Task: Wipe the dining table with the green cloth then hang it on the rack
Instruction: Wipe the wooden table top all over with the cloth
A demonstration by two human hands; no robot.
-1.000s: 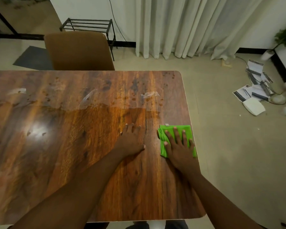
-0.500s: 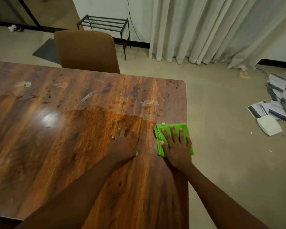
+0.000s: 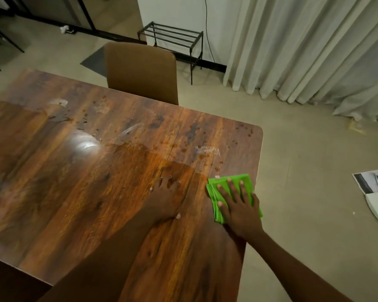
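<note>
The wooden dining table [image 3: 96, 192] fills the lower left of the view. A folded green cloth [image 3: 218, 186] lies at its right edge, and my right hand [image 3: 238, 205] presses flat on it with fingers spread. My left hand [image 3: 164, 199] rests palm-down on the bare wood just left of the cloth, holding nothing. Dark drops and pale smears [image 3: 196, 147] dot the far strip of the tabletop beyond both hands. A low black metal rack [image 3: 172, 38] stands on the floor by the wall, past the table's far side.
A brown chair [image 3: 140, 70] is pushed in at the far side of the table. White curtains [image 3: 303, 46] hang at the back right. Papers and a white box [image 3: 375, 192] lie on the floor at right. A dark mat [image 3: 94, 59] lies behind the chair.
The view has swung left and tilted. My right hand has stayed flat on the cloth at the table's right edge and my left hand flat beside it, with no clear shift of either.
</note>
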